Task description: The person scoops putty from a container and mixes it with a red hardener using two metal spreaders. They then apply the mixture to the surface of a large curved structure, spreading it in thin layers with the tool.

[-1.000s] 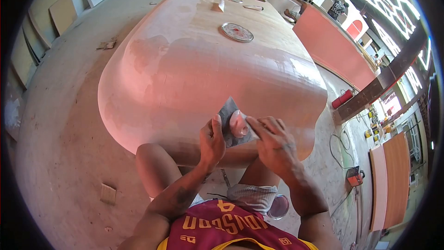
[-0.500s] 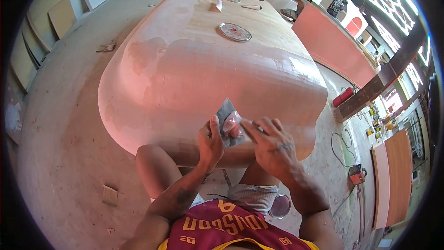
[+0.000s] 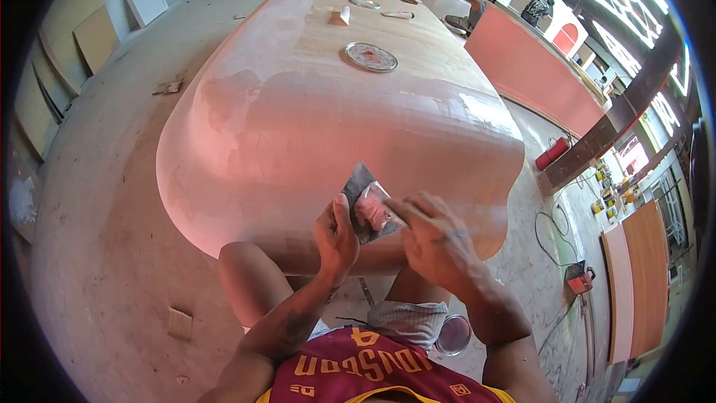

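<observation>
My left hand (image 3: 336, 237) is closed around a flat dark grey plate (image 3: 359, 179), thumb on its face. Pink paste (image 3: 371, 211) lies in a lump on that plate. At the paste's right edge, my right hand (image 3: 436, 235) grips a small spreader (image 3: 395, 211), slightly smeared by motion. Beyond both hands stands a large curved form (image 3: 298, 149), with a smooth pinkish front and a paler wooden top. On its top lies a round lid (image 3: 371, 57) with pink smears.
A tube (image 3: 397, 15), a small white piece (image 3: 341, 16) and a metal ring (image 3: 365, 3) lie farther back. An open can (image 3: 453, 334) stands by my right leg. Right: red cylinder (image 3: 552, 153), red tool (image 3: 579, 278), beam. Two people (image 3: 476, 9) are by the pink counter (image 3: 529, 67).
The spreader and my right hand have shifted slightly left and down against the paste. The paste now looks flatter and wider on the plate, which is tilted a little differently.
</observation>
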A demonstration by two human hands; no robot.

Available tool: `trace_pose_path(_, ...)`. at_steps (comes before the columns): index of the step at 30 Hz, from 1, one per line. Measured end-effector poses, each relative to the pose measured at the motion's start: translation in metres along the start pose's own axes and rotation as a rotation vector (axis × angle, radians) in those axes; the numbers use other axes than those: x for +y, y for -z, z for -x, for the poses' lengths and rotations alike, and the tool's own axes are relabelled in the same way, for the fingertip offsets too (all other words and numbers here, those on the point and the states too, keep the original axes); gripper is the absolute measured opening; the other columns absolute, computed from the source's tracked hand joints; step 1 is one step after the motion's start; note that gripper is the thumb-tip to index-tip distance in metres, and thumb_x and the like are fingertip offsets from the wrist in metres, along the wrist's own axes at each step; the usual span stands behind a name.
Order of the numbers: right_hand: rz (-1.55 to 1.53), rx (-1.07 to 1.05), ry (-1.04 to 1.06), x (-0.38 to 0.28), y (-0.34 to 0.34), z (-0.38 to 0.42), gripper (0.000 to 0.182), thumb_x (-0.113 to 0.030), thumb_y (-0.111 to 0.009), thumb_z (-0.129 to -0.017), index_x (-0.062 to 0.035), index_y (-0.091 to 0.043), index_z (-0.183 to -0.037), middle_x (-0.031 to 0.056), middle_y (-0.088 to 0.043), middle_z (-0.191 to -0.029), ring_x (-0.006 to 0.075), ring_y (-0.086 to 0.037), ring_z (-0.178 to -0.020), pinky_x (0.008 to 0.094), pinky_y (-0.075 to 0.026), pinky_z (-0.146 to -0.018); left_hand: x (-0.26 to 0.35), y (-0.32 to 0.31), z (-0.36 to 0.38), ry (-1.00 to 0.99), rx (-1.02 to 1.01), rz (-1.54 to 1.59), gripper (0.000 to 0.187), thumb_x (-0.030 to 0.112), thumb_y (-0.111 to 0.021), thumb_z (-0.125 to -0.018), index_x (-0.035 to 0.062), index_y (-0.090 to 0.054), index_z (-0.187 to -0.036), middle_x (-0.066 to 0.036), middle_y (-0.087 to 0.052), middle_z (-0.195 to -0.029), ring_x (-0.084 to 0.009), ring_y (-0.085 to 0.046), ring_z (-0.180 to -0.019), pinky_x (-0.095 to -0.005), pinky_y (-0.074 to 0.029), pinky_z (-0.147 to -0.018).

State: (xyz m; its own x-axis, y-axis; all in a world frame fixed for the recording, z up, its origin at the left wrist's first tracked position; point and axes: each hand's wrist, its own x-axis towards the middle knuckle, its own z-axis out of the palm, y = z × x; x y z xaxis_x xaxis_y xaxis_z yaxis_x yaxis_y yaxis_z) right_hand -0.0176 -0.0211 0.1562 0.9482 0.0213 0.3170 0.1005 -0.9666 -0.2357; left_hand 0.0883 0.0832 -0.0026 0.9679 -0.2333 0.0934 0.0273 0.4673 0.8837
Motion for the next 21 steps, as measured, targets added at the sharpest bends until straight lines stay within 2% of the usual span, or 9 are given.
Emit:
trace_pose_path(2, -0.071, 0.095, -0.006, 0.008, 0.011, -0.001, 0.048, -0.001, -0.062, -0.09, -0.0064, -0.063, -0.137, 0.0152, -0.065, -0.116, 0.0345, -0.063, -0.11, 0.0456, -0.054, -0.09, 0.013, -0.002, 0.002, 0.028, 0.049, 0.032, 0.049, 0.04, -0.043, -0.114, -0.0011, -0.063, -0.094, 0.0, -0.061, -0.084, -0.0066, -0.05, -0.078, -0.0259, -0.045, -0.069)
trace_pose_path(5, -0.255, 0.217, -0.016, 0.021, 0.005, 0.002, 0.038, -0.003, -0.061, -0.095, -0.0034, -0.066, -0.133, 0.0172, -0.066, -0.117, 0.0343, -0.064, -0.108, 0.0435, -0.053, -0.092, -0.011, 0.018, -0.007, 0.099, -0.001, 0.297, 0.046, 0.04, -0.045, -0.113, 0.0038, -0.063, -0.092, 0.002, -0.062, -0.085, -0.0048, -0.05, -0.078, -0.0227, -0.043, -0.068)
trace_pose_path(6, -0.33, 0.249, -0.018, 0.024, -0.002, 0.004, 0.034, -0.004, -0.06, -0.097, -0.0023, -0.067, -0.131, 0.0179, -0.067, -0.117, 0.0342, -0.064, -0.107, 0.0428, -0.052, -0.092, 0.0, 0.018, -0.006, 0.116, -0.02, 0.277, 0.045, 0.04, -0.045, -0.113, 0.0053, -0.062, -0.091, 0.002, -0.061, -0.085, -0.0044, -0.05, -0.077, -0.0222, -0.043, -0.067)
trace_pose_path(8, -0.484, 0.266, -0.063, 0.025, -0.013, 0.013, 0.034, -0.005, -0.059, -0.1, -0.0012, -0.064, -0.133, 0.0184, -0.066, -0.118, 0.0347, -0.064, -0.108, 0.0418, -0.052, -0.092, 0.032, 0.015, 0.001, 0.152, -0.049, 0.238, 0.044, 0.041, -0.046, -0.113, 0.0082, -0.061, -0.088, 0.003, -0.061, -0.084, -0.0037, -0.051, -0.077, -0.0214, -0.043, -0.067)
trace_pose_path(12, -0.639, 0.291, -0.069, 0.032, -0.042, 0.026, 0.036, -0.006, -0.06, -0.101, 0.0005, -0.059, -0.137, 0.0197, -0.063, -0.122, 0.0365, -0.064, -0.111, 0.0425, -0.053, -0.093, 0.024, 0.012, -0.002, 0.156, -0.02, 0.37, 0.043, 0.041, -0.045, -0.113, 0.007, -0.062, -0.092, 0.001, -0.062, -0.086, -0.0056, -0.055, -0.077, -0.0237, -0.046, -0.066)
trace_pose_path(15, -0.493, 0.15, 0.019, 0.036, -0.033, 0.026, 0.04, -0.011, -0.062, -0.102, -0.0024, -0.055, -0.14, 0.0204, -0.06, -0.128, 0.0385, -0.063, -0.113, 0.0445, -0.054, -0.094, 0.031, 0.013, -0.003, 0.177, -0.081, 0.429, 0.042, 0.039, -0.044, -0.113, 0.0039, -0.063, -0.101, -0.002, -0.065, -0.092, -0.0085, -0.06, -0.08, -0.0259, -0.05, -0.07)
trace_pose_path(21, -0.375, 0.044, -0.049, 0.04, -0.04, 0.031, 0.043, -0.018, -0.065, -0.102, -0.0077, -0.055, -0.142, 0.0184, -0.058, -0.134, 0.0399, -0.061, -0.121, 0.0466, -0.054, -0.096, 0.042, 0.014, 0.002, 0.21, -0.099, 0.469, 0.043, 0.036, -0.044, -0.114, -0.0022, -0.063, -0.113, -0.009, -0.07, -0.11, -0.0145, -0.068, -0.095, -0.0308, -0.057, -0.085)
